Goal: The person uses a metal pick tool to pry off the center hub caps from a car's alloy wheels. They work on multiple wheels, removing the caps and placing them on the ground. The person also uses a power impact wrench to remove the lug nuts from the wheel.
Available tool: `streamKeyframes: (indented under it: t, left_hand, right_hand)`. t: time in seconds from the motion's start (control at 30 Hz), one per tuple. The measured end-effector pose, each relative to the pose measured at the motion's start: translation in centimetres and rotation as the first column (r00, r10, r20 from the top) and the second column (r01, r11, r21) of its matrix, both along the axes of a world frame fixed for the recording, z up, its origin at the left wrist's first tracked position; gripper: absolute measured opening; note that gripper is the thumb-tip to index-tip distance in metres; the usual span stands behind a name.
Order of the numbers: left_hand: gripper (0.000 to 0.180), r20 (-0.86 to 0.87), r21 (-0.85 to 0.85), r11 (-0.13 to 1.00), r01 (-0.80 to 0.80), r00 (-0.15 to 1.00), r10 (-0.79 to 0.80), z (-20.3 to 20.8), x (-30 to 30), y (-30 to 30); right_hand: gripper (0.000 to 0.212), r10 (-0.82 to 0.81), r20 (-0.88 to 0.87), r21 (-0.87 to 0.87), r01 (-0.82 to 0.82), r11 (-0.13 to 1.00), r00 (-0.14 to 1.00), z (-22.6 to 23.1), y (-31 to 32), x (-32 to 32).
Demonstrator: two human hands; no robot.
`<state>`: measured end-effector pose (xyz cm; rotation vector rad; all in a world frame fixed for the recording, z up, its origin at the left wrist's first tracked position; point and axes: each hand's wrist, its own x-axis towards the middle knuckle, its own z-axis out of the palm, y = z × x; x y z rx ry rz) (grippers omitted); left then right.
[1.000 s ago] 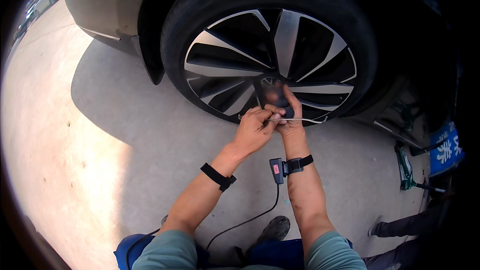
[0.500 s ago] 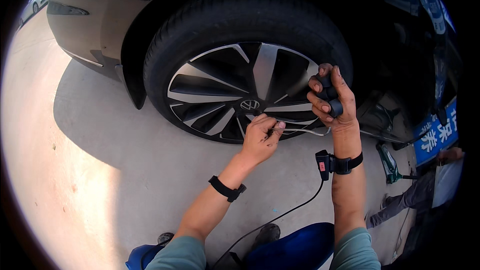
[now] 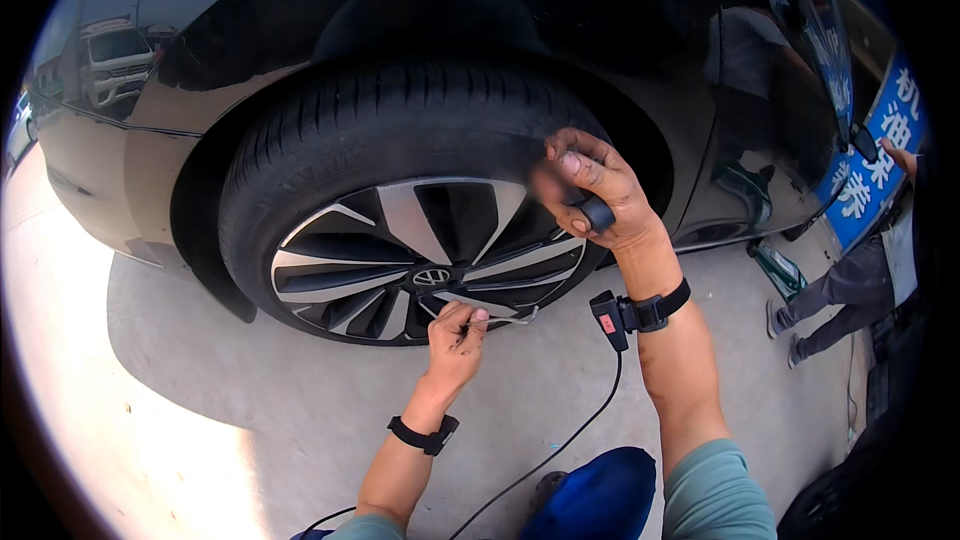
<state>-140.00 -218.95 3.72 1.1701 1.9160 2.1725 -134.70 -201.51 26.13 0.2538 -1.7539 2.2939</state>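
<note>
In front of me stands a dark car [image 3: 400,15] with its tyre [image 3: 390,145] and black-and-silver alloy wheel [image 3: 405,220]. My left hand [image 3: 456,340] is closed on a thin bent metal hook [image 3: 515,318], just below the round centre emblem [image 3: 432,277]. One end of the hook reaches the lower hub area; the other curves out to the right. My right hand [image 3: 612,190] is raised before the tyre's right side, fingers curled round a short black cylindrical cap [image 3: 598,212]. Its fingertips are partly blurred, so anything else held there is hard to make out.
A black cable [image 3: 590,410] runs down from the small device [image 3: 610,320] strapped on my right wrist. At right are a green floor jack [image 3: 778,268], a blue sign [image 3: 875,170] and another person's legs [image 3: 850,290]. My blue-clad knee [image 3: 600,500] is below.
The view has shifted, showing more of the car body above the wheel. My right hand has turned and its fingers have drawn together; fewer black caps show in it. My left hand still grips the hook.
</note>
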Motion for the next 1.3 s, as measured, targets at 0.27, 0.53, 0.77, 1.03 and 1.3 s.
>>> streamKeyframes:
  t: [0.27,0.53,0.77,1.03,1.3]
  left_hand:
    - [0.041,-0.185,-0.093,0.992,0.08,0.978,-0.097,8.6,-2.5,0.4]
    - [0.049,0.391,-0.135,0.982,0.135,0.918,-0.072,2.0,-2.3,-5.5]
    - [0.048,0.328,-0.306,0.923,0.231,0.936,-0.126,-1.0,-1.8,-5.5]
    - [0.042,0.457,-0.274,0.94,0.202,0.887,-0.057,-2.5,-2.6,-7.8]
    - [0.04,0.464,-0.18,0.973,0.146,0.884,-0.046,-1.7,-3.3,-8.5]
  right_hand:
    - [0.024,0.02,-0.007,-0.009,-0.02,1.0,1.0,-0.2,0.0,2.6]
    - [0.023,0.109,-0.105,-0.232,-0.131,0.964,0.989,-0.6,4.3,1.6]
    - [0.021,-0.04,0.011,-0.125,0.041,0.991,0.999,-1.3,3.3,1.3]
    - [0.02,0.092,-0.167,0.185,-0.061,0.981,0.982,2.2,-4.4,0.6]
    - [0.026,-0.068,-0.004,0.193,0.068,0.979,0.998,1.2,-4.2,-4.6]
